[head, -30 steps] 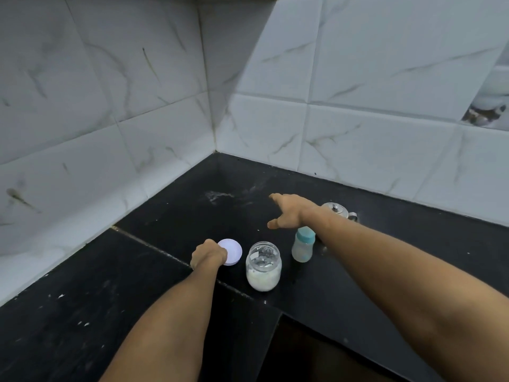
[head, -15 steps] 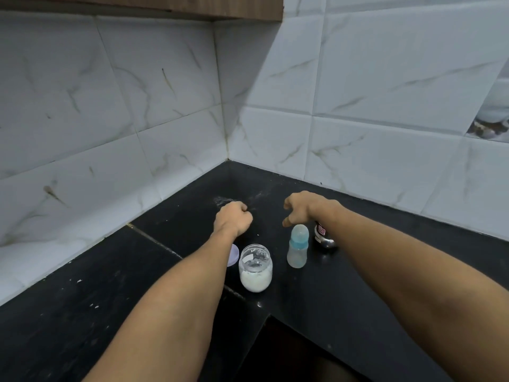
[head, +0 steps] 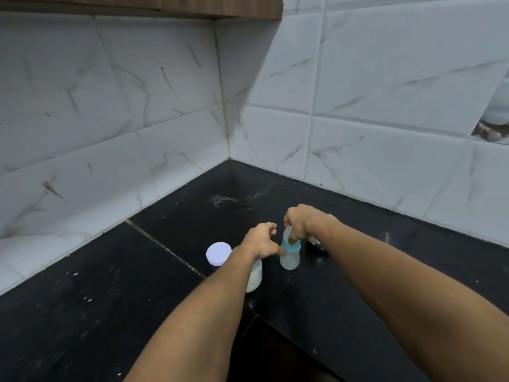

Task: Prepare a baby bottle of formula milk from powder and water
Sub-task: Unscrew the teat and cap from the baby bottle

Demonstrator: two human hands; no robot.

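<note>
Black surface (head: 165,285) carries upright clear teal-collared baby bottle (head: 289,259); right hand (head: 303,222) grip pinches its top, left hand (head: 261,241) spread at 9 o'clock.

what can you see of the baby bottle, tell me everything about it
The baby bottle is small, with a pale see-through plastic body, a teal collar and a cloudy cap on top. It stands upright on the black counter, just right of the powder jar. The right hand pinches its top from above, and the left hand touches its side with the thumb. Whether anything is inside cannot be told.
</note>
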